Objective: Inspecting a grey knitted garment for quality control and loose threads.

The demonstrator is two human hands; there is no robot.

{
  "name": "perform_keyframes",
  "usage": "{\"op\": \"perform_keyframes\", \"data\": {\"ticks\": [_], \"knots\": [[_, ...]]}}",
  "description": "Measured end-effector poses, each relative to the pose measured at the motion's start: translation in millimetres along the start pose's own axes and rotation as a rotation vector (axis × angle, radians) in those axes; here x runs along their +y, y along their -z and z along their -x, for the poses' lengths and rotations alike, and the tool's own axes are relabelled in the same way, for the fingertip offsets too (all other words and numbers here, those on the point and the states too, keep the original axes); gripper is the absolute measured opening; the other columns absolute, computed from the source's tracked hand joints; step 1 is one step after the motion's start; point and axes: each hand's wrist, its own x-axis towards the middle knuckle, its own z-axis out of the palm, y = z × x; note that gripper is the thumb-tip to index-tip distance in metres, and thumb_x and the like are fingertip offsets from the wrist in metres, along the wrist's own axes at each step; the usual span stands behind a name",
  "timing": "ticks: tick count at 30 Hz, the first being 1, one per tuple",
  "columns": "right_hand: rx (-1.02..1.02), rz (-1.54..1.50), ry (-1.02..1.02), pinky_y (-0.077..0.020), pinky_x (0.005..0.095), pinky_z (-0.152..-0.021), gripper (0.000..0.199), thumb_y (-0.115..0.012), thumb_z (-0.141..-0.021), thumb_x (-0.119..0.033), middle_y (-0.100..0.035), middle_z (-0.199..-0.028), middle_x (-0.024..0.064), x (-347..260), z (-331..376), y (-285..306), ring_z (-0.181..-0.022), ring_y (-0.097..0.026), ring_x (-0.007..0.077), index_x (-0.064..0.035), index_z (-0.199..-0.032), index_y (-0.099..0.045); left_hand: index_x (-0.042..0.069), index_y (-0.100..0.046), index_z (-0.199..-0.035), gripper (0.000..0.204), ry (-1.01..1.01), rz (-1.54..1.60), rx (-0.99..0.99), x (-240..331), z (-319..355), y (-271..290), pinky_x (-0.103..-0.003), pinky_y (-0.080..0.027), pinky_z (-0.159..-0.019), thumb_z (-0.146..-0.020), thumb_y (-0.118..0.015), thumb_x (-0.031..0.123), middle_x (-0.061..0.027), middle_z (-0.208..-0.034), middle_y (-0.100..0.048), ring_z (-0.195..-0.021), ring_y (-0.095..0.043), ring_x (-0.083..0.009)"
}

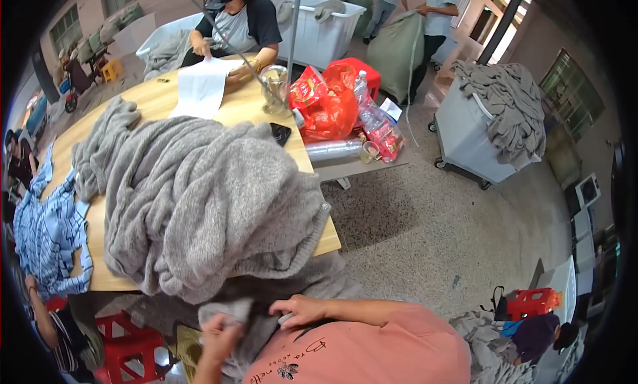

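left hand (pixel 216 336): fingers clenched on grey knit garment (pixel 229 314) | right hand (pixel 300 311): fingers curled, gripping same garment | garment: below table's (pixel 159 101) near edge, against person's chest | grey knitwear heap (pixel 199 204): on table's near-right corner

Both hands, left hand (pixel 216 336) and right hand (pixel 300 311), grip grey knit cloth (pixel 246 314) just below the wooden table (pixel 159 101) edge, under the heaped grey garments (pixel 199 198).

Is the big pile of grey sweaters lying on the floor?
No, the pile of grey knitwear lies on the wooden table, with one edge hanging down to the person's left hand and right hand.
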Motion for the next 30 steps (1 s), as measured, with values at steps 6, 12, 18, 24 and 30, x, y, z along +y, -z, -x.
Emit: {"op": "perform_keyframes", "data": {"ticks": [6, 12, 18, 24, 30], "knots": [[-0.065, -0.308, 0.045, -0.0412, 0.0236, -0.056, 0.017, -0.063, -0.073, -0.018, -0.056, -0.064, 0.0047, 20, -23, -7, -0.06, -0.05, 0.0063, -0.0032, -0.082, -0.06, -0.002, -0.059, -0.076, 0.009, -0.167, -0.126, -0.04, -9, -10, -59, -0.024, -0.042, -0.052, -0.07, -0.062, 0.005, -0.0034, -0.061, -0.057, -0.057, -0.05, -0.007], [0.024, -0.48, 0.05, -0.0346, 0.0214, -0.047, 0.016, -0.053, -0.082, -0.014, -0.05, -0.059, -0.003, 43, -15, -23, -0.053, -0.042, 0.0022, -0.0012, -0.073, -0.055, -0.001, -0.057, -0.076, 0.009, -0.053, -0.059, -0.025, -19, -6, -66, -0.025, -0.041, -0.051, -0.07, -0.06, 0.005, -0.0049, -0.058, -0.056, -0.053, -0.049, -0.0093], [0.029, -0.475, -0.048, -0.0348, 0.0215, -0.046, 0.015, -0.054, -0.081, -0.013, -0.05, -0.057, -0.0023, 42, -17, -21, -0.052, -0.042, 0.0017, -0.0013, -0.073, -0.055, -0.002, -0.055, -0.073, 0.007, -0.233, -0.341, 0.157, -36, -10, -65, -0.025, -0.04, -0.048, -0.071, -0.057, 0.004, -0.0051, -0.054, -0.052, -0.052, -0.046, -0.0071], [0.006, -0.496, -0.058, -0.039, 0.0222, -0.044, 0.012, -0.051, -0.077, -0.011, -0.053, -0.055, -0.0002, 11, -14, -11, -0.047, -0.048, 0.0052, -0.0019, -0.071, -0.057, -0.001, -0.054, -0.07, 0.007, -0.127, -0.141, 0.065, -37, -13, -71, -0.027, -0.039, -0.045, -0.071, -0.058, 0.005, -0.0088, -0.05, -0.05, -0.048, -0.046, -0.0082], [0.247, -0.37, 0.107, -0.0398, 0.024, -0.045, 0.011, -0.051, -0.077, -0.01, -0.054, -0.056, 0.0021, 40, -19, -35, -0.048, -0.049, 0.0075, -0.0016, -0.076, -0.058, -0.002, -0.054, -0.066, 0.013, -0.184, -0.303, 0.056, -39, -18, -72, -0.029, -0.038, -0.045, -0.068, -0.061, 0.009, -0.0093, -0.05, -0.049, -0.047, -0.045, -0.0087]]}}
